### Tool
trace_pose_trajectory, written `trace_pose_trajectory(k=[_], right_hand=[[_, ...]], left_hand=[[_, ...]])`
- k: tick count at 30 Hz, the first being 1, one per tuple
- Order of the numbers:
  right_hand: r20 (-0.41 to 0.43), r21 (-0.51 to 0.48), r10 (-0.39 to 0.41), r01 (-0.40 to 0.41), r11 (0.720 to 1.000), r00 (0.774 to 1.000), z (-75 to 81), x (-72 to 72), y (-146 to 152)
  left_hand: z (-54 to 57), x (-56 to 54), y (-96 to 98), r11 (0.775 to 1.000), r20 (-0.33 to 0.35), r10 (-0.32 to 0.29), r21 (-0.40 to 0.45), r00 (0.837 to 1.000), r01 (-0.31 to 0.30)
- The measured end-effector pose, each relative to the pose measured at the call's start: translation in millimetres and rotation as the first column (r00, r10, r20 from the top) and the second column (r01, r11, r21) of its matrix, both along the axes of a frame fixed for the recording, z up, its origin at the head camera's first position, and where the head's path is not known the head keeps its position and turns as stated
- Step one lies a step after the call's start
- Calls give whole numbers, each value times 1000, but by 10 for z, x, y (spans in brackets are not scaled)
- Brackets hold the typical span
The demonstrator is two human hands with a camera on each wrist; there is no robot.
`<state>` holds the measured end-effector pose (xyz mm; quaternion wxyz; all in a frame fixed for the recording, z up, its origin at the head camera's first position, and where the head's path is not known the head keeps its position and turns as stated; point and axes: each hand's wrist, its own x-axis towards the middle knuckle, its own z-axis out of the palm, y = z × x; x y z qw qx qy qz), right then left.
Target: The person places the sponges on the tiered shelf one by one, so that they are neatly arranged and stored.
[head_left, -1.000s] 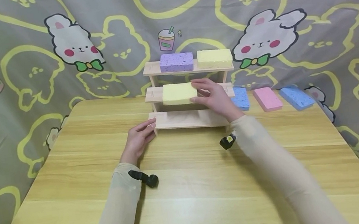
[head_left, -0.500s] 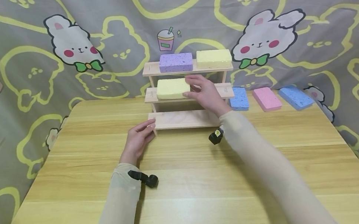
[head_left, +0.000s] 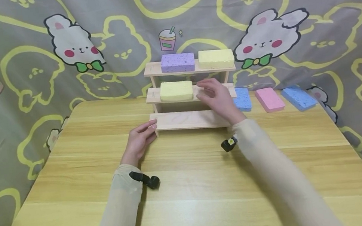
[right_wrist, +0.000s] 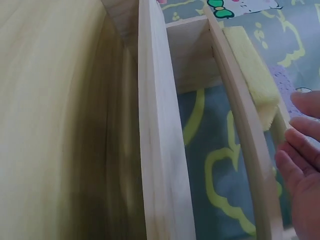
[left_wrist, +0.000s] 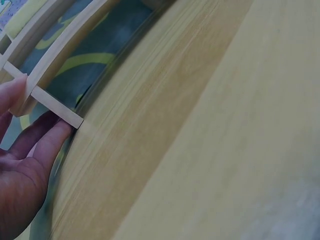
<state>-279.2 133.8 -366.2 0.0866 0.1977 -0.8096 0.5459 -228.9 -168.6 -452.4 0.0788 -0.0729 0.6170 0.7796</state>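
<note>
A three-step wooden display shelf (head_left: 185, 120) stands at the back of the table. On its middle step lies a yellow sponge (head_left: 176, 91), left of centre. My right hand (head_left: 217, 96) is just right of that sponge with loosely bent fingers, and a gap shows between fingertips and sponge. In the right wrist view the same sponge (right_wrist: 252, 70) rests on its step beyond the fingers. My left hand (head_left: 139, 139) holds the shelf's bottom left end; the left wrist view has its thumb (left_wrist: 12, 92) on the step's edge and fingers against the upright.
A purple sponge (head_left: 177, 63) and another yellow sponge (head_left: 216, 59) sit on the top step. Right of the shelf, on the table (head_left: 190, 187), lie a blue sponge (head_left: 242, 99), a pink one (head_left: 270, 99) and a second blue one (head_left: 299, 98). A patterned curtain (head_left: 114, 15) hangs behind.
My right hand moved left with the yellow sponge, set it on the middle step, let go and drew back to the right. The left hand has stayed at the shelf's end.
</note>
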Motion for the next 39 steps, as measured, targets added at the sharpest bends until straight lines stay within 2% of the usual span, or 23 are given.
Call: trace_pose_trajectory(k=[4, 9, 17, 25, 33, 39], right_hand=[[-39, 20, -1, 2, 1000, 999, 11, 77, 239], [-35, 42, -38, 40, 998, 999, 20, 197, 572], [-108, 76, -166, 175, 982, 980, -110, 363, 1013], [-112, 141, -273, 288, 947, 955, -168, 451, 1357], [-40, 225, -347, 346, 911, 937, -262, 547, 1631], [28, 286, -363, 340, 896, 931, -362, 595, 1842]], left_hand=[[11, -9, 5, 1000, 2, 5, 12, 1000, -5], [30, -20, -19, 1000, -8, 8, 16, 1000, -8], [27, -31, -29, 1000, -3, -9, 26, 1000, 9], [10, -18, -30, 1000, 1, -1, 23, 1000, 1], [19, -6, -10, 1000, 8, -4, 13, 1000, 4], [18, -4, -9, 1000, 12, -6, 16, 1000, 5]])
